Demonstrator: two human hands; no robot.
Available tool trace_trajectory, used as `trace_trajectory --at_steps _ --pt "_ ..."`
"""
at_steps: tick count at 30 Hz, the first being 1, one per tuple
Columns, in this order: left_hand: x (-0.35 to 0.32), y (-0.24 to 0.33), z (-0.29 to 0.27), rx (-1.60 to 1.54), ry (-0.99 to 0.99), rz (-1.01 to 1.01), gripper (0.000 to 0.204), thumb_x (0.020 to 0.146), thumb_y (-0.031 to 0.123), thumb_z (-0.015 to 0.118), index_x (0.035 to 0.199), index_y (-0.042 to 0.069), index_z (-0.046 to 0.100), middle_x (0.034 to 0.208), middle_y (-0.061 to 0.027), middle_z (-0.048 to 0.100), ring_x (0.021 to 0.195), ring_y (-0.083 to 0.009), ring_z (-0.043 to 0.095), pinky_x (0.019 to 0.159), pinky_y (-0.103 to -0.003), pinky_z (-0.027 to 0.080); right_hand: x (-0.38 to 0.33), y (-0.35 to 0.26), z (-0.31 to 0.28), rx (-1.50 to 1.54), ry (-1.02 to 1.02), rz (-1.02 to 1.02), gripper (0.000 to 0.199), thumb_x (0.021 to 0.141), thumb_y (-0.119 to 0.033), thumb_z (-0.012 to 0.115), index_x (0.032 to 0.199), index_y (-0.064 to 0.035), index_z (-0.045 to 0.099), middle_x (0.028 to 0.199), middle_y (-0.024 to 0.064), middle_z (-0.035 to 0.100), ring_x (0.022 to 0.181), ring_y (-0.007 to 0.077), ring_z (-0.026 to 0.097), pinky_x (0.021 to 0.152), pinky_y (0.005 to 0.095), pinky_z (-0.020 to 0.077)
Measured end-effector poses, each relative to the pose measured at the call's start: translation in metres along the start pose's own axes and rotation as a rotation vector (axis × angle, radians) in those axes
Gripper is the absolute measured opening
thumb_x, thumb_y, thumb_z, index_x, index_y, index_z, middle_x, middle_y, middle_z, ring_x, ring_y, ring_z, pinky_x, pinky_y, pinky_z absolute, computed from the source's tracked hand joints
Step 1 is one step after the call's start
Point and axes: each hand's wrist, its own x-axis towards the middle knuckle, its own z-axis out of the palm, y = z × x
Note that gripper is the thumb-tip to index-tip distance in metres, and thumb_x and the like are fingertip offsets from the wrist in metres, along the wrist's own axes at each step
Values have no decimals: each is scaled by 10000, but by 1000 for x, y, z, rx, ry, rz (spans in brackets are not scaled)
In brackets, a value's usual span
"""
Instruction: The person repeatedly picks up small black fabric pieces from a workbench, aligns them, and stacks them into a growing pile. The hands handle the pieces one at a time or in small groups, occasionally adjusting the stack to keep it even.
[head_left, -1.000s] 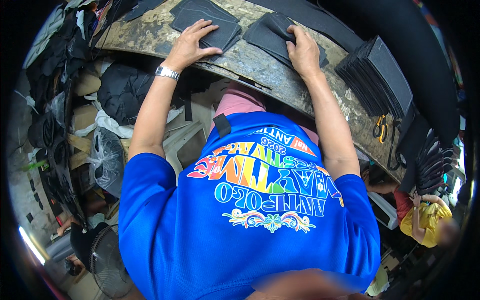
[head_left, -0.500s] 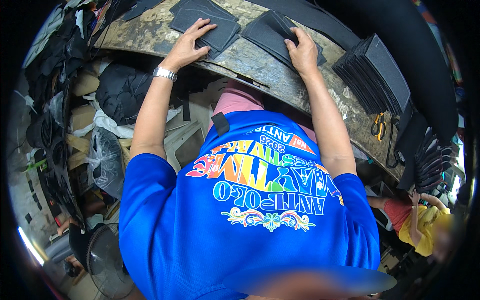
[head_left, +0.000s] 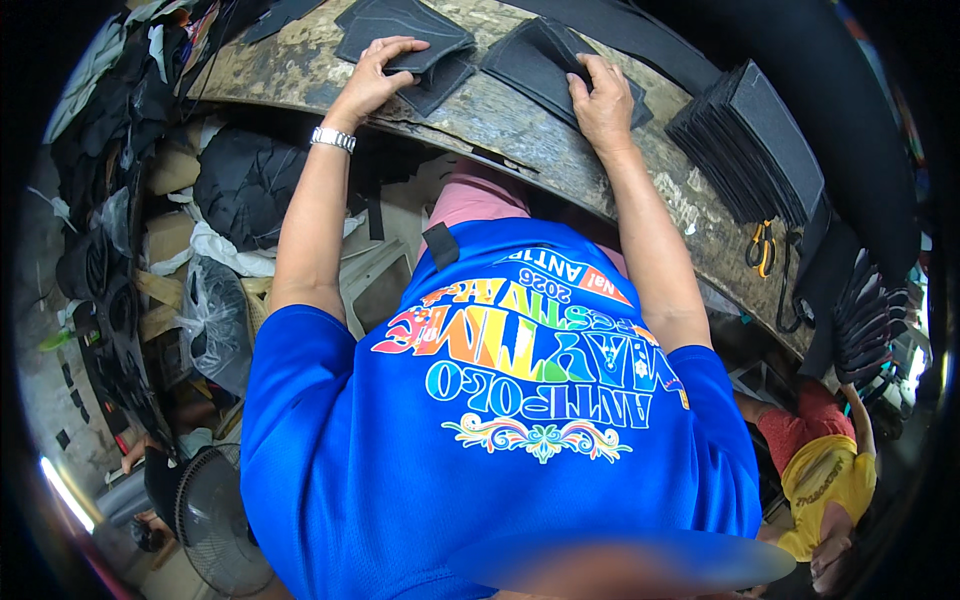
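My left hand (head_left: 376,80) pinches the near edge of a dark grey fabric piece (head_left: 440,40), fingers above and thumb below. That edge is raised off another dark piece (head_left: 440,90) lying beneath it on the worn wooden table (head_left: 500,125). To the right, my right hand (head_left: 604,105) grips the right side of a second small pile of dark fabric pieces (head_left: 525,70). The uppermost sheet there bows upward near my fingertips. How many layers each hand holds is hidden.
A tall stack of dark cut pieces (head_left: 745,145) leans at the table's right side. Orange-handled scissors (head_left: 763,250) lie just nearer. A fan (head_left: 215,520) stands at lower left, and a co-worker in a yellow shirt (head_left: 825,490) is at lower right.
My left hand has closed on the left pile's near edge and raised it, where its fingers lay spread before. My right hand stays almost in place. The co-worker at right has shifted.
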Motion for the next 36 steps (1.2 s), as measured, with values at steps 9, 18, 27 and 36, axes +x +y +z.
trace_trajectory --at_steps 9,18,27,36 --pt "6 2 -15 -30 -92 8 481 848 184 712 1317 145 614 1306 -67 569 1265 -230 476 1113 -341 340 -5 0 7 0 115 -72 223 873 -228 677 1050 -92 682 1006 90 695 971 286 631 830 400 472" --pt "19 95 -16 -185 470 191 260 964 200 646 1136 9 681 1068 -99 723 906 -160 672 817 -281 516 8 -56 -71 705 -301 119 169 861 -82 718 981 35 694 946 68 681 874 154 630 790 259 474" --pt "-4 176 68 -1485 57 87 294 980 63 541 1266 7 583 1213 -122 649 1102 -223 634 941 -357 528 -9 -95 -84 748 276 125 153 852 -107 752 806 -1 652 997 99 659 940 161 600 903 286 437" --pt "-9 194 88 -1514 70 -109 425 1062 321 408 1344 27 528 1306 -136 598 1199 -244 574 1041 -403 457 -31 -87 -84 864 204 374 200 923 -106 703 774 -39 589 736 -73 528 667 3 420 571 184 338"
